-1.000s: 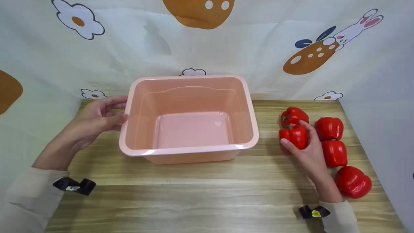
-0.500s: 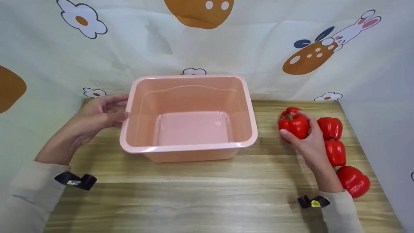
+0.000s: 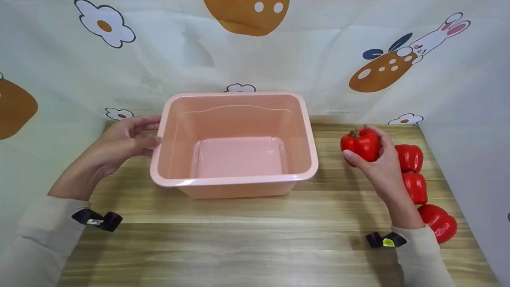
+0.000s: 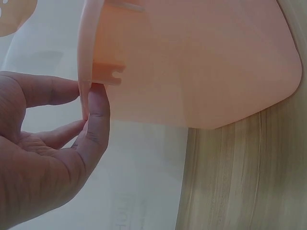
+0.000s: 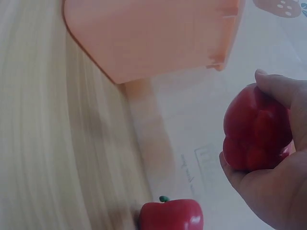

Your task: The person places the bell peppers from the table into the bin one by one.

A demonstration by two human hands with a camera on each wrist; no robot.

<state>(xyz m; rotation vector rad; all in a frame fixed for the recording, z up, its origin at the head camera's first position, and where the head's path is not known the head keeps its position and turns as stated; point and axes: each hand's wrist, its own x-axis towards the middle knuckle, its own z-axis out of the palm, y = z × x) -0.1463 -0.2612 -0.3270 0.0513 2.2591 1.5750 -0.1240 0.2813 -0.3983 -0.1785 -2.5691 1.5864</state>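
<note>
A pink plastic tub (image 3: 235, 187) stands on the wooden table, its inside bare. At its left side, my left hand (image 3: 113, 145) pinches the rim; the left wrist view shows the thumb (image 4: 98, 120) against the underside of the rim (image 4: 85, 52). Over at the right, my right hand (image 3: 380, 169) grips a red bell pepper (image 3: 360, 144) with a green stem, held above the table. Below it in the right wrist view sits another red bell pepper (image 5: 171, 215), which the held one hides in the head view.
Three more red peppers line the right side: a far one (image 3: 410, 158), a middle one (image 3: 415, 188) and a near one (image 3: 440, 223). A patterned cloth wall (image 3: 279, 59) rises behind the table, and plain walls close in both sides.
My right hand has raised its pepper up and away from the table, covering the pepper behind it in the head view. My left hand stays on the tub's rim.
</note>
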